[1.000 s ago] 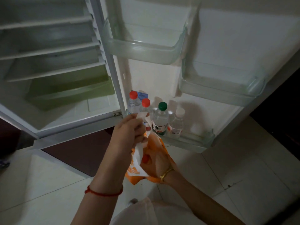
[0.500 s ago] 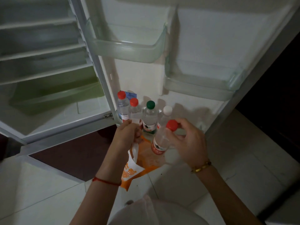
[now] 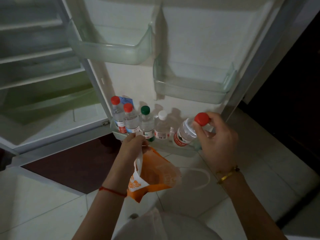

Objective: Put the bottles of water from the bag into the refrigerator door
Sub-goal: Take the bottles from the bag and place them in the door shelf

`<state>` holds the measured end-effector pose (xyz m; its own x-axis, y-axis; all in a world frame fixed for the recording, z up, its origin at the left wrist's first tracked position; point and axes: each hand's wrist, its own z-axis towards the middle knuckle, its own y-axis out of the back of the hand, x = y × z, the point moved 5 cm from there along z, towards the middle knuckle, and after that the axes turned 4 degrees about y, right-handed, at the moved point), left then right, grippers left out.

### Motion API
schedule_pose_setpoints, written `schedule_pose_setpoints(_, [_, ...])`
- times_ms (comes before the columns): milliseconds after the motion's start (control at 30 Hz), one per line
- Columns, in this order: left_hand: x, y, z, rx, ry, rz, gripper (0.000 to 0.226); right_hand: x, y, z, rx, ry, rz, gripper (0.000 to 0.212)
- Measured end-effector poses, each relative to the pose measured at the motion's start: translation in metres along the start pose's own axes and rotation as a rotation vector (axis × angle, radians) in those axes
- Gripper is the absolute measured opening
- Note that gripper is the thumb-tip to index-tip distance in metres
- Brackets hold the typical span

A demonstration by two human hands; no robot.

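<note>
Five water bottles show. Four stand upright in a row in the bottom door shelf [image 3: 183,151] of the open refrigerator door [image 3: 199,40]: two with red caps at the left, the far red-capped bottle [image 3: 116,111] and the near red-capped bottle [image 3: 130,118], touching each other, then a green-capped bottle [image 3: 146,123] and a white-capped bottle [image 3: 161,127]. The fifth bottle [image 3: 186,134], also red-capped, is tilted at the right end of that shelf, its base low in the shelf beside the white-capped one. The right hand [image 3: 216,135] grips it by the cap and neck with the fingertips.

One orange bag [image 3: 154,174] hangs below the left hand [image 3: 133,144], which is clenched on its white handle; the second handle loops loose to the right. The hand partly hides the lower labels of the middle bottles.

Two more door shelves sit higher: an upper left shelf [image 3: 110,52] and an upper right shelf [image 3: 190,90]. A small blue sticker [image 3: 127,101] is on the door behind the red caps. To the left the refrigerator interior [image 3: 39,70] shows bare racks and a green drawer. The floor [image 3: 259,179] is pale tile, with a dark red patch under the cabinet. The room is dim.
</note>
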<state>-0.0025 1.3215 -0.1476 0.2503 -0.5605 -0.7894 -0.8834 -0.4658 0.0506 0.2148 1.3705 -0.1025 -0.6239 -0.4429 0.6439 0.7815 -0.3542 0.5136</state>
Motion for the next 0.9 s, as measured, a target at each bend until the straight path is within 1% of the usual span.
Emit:
schedule_pose_setpoints(167, [0.004, -0.003, -0.006, -0.012, -0.056, 0.044, 0.019, -0.028, -0.027, 0.013, 0.119, 0.016, -0.029, 0.029])
schedule_pose_setpoints(433, [0.017, 0.006, -0.011, -0.101, 0.021, 0.025, 0.029, -0.054, -0.074, 0.026, 0.277, 0.026, -0.083, 0.027])
schedule_pose_setpoints(533, [0.021, 0.015, -0.012, -0.142, 0.018, -0.013, 0.025, -0.057, -0.086, 0.023, 0.315, 0.008, -0.103, 0.029])
schedule_pose_setpoints(633, [0.024, 0.022, -0.013, -0.152, -0.012, -0.033, 0.029, -0.06, -0.089, 0.021, 0.315, -0.019, -0.119, 0.031])
schedule_pose_setpoints(733, [0.025, 0.027, -0.016, -0.15, -0.067, -0.022, 0.023, -0.06, -0.09, 0.022, 0.308, -0.036, -0.106, 0.032])
schedule_pose_setpoints(833, [0.028, 0.036, -0.017, -0.176, -0.091, -0.03, 0.024, -0.047, -0.09, 0.019, 0.26, 0.029, -0.04, 0.037])
schedule_pose_setpoints(900, [0.031, 0.042, -0.016, -0.194, -0.09, -0.033, 0.021, -0.035, -0.09, 0.012, 0.195, 0.104, 0.016, 0.035])
